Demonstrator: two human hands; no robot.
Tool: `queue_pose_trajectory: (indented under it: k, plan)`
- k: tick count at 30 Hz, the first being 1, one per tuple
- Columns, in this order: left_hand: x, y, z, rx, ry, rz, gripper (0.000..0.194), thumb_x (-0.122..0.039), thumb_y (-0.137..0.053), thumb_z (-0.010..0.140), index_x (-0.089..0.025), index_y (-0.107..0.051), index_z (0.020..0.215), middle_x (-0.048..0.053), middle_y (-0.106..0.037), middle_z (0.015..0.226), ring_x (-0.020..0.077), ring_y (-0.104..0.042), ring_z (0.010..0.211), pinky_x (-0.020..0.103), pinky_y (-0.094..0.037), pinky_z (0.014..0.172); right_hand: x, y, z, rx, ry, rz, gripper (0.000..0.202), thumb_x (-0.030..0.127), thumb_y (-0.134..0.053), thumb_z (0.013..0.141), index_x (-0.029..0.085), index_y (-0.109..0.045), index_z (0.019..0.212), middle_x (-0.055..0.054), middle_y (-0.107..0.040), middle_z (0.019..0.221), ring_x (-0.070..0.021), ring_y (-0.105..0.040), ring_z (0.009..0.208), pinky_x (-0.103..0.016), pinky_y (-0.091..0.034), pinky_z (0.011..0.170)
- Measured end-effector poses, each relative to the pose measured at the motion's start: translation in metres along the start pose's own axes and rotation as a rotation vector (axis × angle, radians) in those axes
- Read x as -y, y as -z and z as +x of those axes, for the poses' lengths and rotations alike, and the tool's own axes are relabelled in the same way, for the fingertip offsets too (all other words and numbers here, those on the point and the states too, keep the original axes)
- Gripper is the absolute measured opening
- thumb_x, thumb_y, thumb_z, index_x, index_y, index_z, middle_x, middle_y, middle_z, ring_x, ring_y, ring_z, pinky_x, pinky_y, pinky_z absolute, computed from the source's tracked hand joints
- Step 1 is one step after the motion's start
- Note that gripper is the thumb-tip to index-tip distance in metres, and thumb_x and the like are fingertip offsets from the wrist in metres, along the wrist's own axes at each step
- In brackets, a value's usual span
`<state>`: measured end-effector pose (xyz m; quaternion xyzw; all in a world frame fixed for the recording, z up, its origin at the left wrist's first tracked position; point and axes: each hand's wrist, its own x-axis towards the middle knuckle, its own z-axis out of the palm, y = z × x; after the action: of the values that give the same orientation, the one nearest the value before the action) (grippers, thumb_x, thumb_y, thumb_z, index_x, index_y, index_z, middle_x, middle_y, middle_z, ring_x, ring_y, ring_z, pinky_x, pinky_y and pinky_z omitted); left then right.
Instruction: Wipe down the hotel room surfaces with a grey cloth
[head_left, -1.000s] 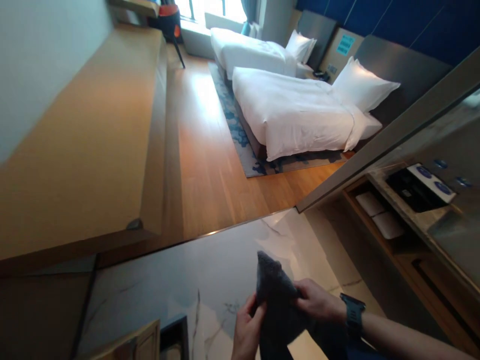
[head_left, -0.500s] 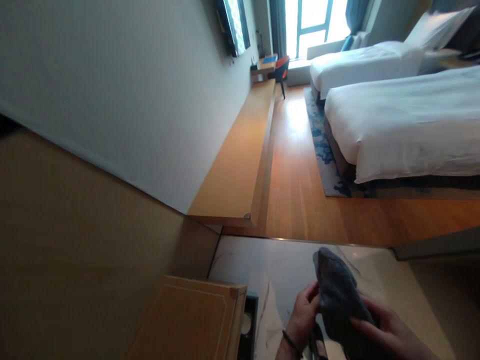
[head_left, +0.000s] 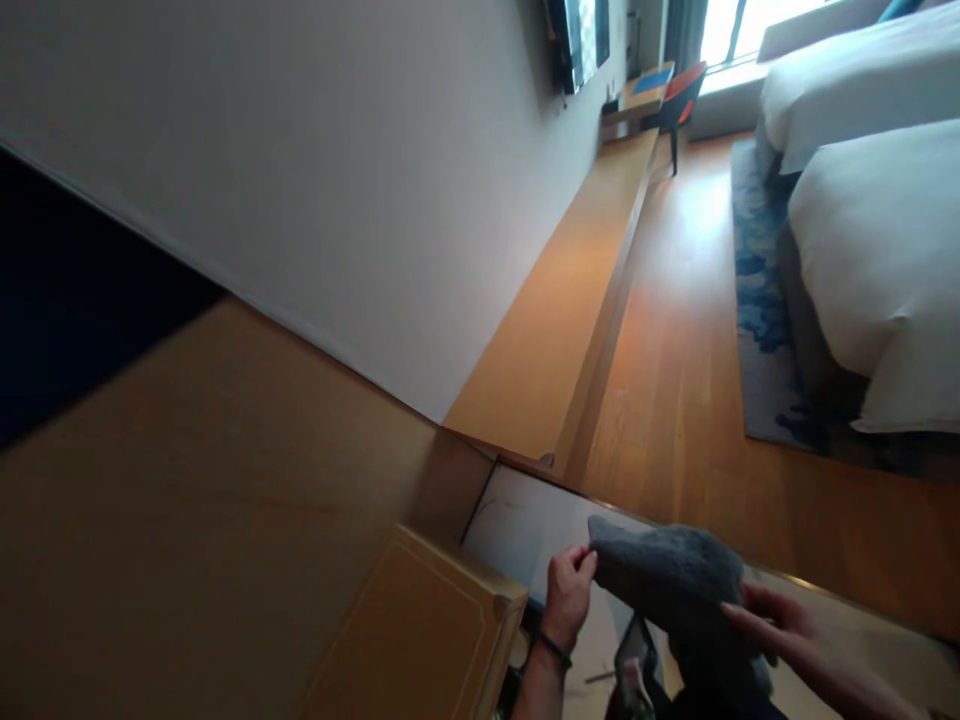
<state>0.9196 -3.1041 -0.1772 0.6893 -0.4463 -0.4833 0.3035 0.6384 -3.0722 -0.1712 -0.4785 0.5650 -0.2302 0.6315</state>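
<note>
A tall yellow wooden cabinet stands close on the left, blocking that side. Ahead, pale marble floor and orange wooden boards lie open between the long wooden wall shelf and the white-sheeted bed.

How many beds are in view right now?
2: the nearer white-covered bed at the right edge, and a second white-covered bed behind it by the window. Both are cut off; others may be hidden.
</note>
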Motion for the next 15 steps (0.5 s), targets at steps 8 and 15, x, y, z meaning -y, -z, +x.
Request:
queue_pose_trajectory:
  k: [8,15]
  plan:
    - [0.011,0.09,0.071,-0.39,0.08,0.102,0.038,-0.046,-0.048,0.078,-0.012,-0.066,0.078,0.005,-0.066,0.072,0.018,-0.057,0.071,0.025,-0.043,0.066,0.054,-0.027,0.135,0.315,0.195,-0.206,0.025,0.041,-0.057,0.082,0.016,-0.057,0.081,0.0,-0.054,0.073,-0.0153,-0.047,0.067,-0.025,-0.037,0.06]
    - [-0.062,0.202,0.226,-0.55,-0.103,0.243,0.03,-0.035,-0.049,0.084,-0.011,-0.066,0.088,0.006,-0.068,0.083,0.0163,-0.058,0.077,0.026,-0.043,0.075,0.145,-0.089,0.271,0.088,0.468,-0.409,0.025,0.036,-0.047,0.087,0.019,-0.063,0.091,-0.005,-0.056,0.085,-0.0193,-0.052,0.076,-0.031,-0.042,0.068]
